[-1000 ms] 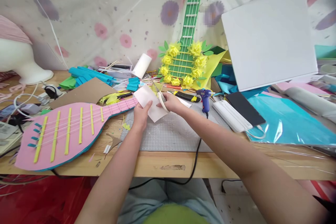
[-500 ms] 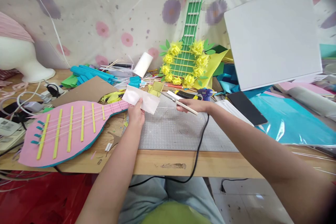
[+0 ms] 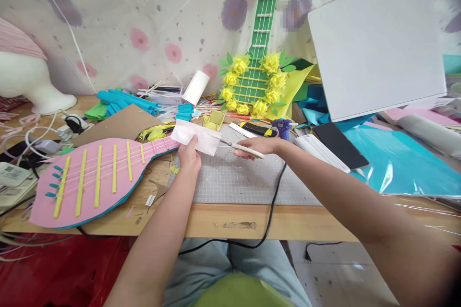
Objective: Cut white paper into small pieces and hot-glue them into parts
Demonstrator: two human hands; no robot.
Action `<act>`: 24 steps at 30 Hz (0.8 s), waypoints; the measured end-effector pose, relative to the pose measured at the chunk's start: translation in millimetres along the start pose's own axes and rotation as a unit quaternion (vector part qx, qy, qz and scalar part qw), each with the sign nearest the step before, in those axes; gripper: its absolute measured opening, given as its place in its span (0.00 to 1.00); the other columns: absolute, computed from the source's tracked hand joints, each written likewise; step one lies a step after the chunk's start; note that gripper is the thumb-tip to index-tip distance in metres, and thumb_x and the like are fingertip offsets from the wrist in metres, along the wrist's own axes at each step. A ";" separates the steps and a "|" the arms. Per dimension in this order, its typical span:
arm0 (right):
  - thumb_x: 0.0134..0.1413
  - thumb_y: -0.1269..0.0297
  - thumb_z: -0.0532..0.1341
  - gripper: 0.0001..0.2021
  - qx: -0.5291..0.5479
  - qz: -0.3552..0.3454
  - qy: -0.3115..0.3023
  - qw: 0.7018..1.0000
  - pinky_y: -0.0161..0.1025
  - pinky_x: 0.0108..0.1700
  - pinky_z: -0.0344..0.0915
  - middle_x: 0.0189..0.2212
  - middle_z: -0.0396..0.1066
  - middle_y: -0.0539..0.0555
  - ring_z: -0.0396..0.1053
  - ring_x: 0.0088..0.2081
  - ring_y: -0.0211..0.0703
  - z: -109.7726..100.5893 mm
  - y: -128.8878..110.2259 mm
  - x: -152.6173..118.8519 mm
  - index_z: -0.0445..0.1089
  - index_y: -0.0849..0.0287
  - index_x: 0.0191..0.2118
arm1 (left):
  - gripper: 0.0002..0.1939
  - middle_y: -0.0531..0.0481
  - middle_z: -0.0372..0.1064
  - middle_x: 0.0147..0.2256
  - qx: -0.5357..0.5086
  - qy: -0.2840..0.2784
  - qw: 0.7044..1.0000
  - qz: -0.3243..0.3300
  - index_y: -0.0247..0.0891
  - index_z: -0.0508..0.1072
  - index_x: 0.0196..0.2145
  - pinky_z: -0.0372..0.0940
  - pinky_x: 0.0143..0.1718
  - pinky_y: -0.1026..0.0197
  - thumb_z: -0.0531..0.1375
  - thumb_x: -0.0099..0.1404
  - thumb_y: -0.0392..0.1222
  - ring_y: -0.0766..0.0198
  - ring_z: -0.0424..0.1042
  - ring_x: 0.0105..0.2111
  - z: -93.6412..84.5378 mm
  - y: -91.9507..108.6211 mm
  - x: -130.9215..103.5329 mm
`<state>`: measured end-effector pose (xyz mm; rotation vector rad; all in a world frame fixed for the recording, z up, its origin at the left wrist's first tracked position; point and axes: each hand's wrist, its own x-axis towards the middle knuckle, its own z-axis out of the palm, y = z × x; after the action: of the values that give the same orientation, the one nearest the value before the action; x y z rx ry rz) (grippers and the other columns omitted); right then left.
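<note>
My left hand (image 3: 189, 154) pinches a white piece of paper (image 3: 187, 132) between thumb and fingers, above the left part of the grey cutting mat (image 3: 230, 187). In my right hand (image 3: 254, 147) is a pair of scissors (image 3: 248, 149) with pale handles, its blades pointing left. The blade tips reach the right edge of the paper; whether they are around it I cannot tell. To the left lies a pink paper lute (image 3: 120, 177) with yellow strips and white strings, its neck end behind my left hand.
A green paper instrument with yellow flowers (image 3: 252, 81) leans on the back curtain. Behind my right hand lie a cutter knife (image 3: 257, 129) and a blue glue gun (image 3: 284, 128). A black cable (image 3: 271, 218) hangs over the table's front edge. A white board (image 3: 378, 53) stands at right.
My right hand has moved left and the scissors have come up to the paper's right edge. My left hand still holds the paper, shifted slightly right. The view has moved a little.
</note>
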<state>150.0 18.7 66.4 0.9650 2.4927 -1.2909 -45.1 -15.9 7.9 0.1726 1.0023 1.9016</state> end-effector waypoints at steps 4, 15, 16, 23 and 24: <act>0.44 0.36 0.50 0.27 0.005 -0.013 -0.002 1.000 0.34 0.27 0.57 0.21 0.56 0.48 0.56 0.23 0.32 -0.5 -0.6 3.9 0.56 0.60 0.25 | 0.18 0.44 0.72 0.40 0.005 0.016 1.000 -0.002 0.35 0.71 0.41 0.67 0.40 0.62 0.59 0.52 0.26 0.64 0.72 0.38 0.9 0.1 -0.5; 0.41 0.36 0.53 0.27 0.041 0.015 0.010 0.999 0.33 0.26 0.58 0.23 0.57 0.49 0.56 0.23 0.32 -1.4 -1.5 7.9 0.59 0.60 0.28 | 0.17 0.44 0.71 0.42 0.008 0.023 1.000 -0.007 0.36 0.71 0.41 0.67 0.41 0.61 0.59 0.52 0.26 0.64 0.72 0.39 2.7 2.1 -3.1; 0.41 0.36 0.53 0.27 0.043 0.016 0.010 0.999 0.33 0.26 0.58 0.23 0.57 0.49 0.56 0.23 0.32 -1.5 -1.3 7.9 0.59 0.60 0.28 | 0.17 0.44 0.71 0.42 0.009 0.025 1.000 -0.008 0.36 0.71 0.41 0.67 0.41 0.62 0.59 0.52 0.27 0.64 0.71 0.39 2.9 2.3 -3.4; 0.40 0.36 0.54 0.27 0.040 0.037 0.023 0.998 0.32 0.25 0.58 0.20 0.57 0.48 0.56 0.22 0.31 -2.8 -2.0 5.8 0.60 0.61 0.28 | 0.17 0.44 0.71 0.43 -0.001 0.020 1.000 -0.006 0.35 0.71 0.41 0.67 0.40 0.63 0.58 0.53 0.26 0.64 0.71 0.40 3.7 3.4 -4.9; 0.40 0.36 0.54 0.27 0.040 0.039 0.026 0.998 0.33 0.25 0.58 0.20 0.57 0.48 0.56 0.22 0.31 -2.9 -2.1 5.4 0.60 0.61 0.27 | 0.17 0.44 0.71 0.43 0.000 0.021 1.000 -0.007 0.35 0.71 0.41 0.67 0.40 0.63 0.58 0.53 0.26 0.64 0.71 0.40 3.7 3.5 -4.9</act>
<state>144.9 22.6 67.3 1.1156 2.4326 -1.3664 -43.0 -18.4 14.1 0.1262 1.0285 1.8994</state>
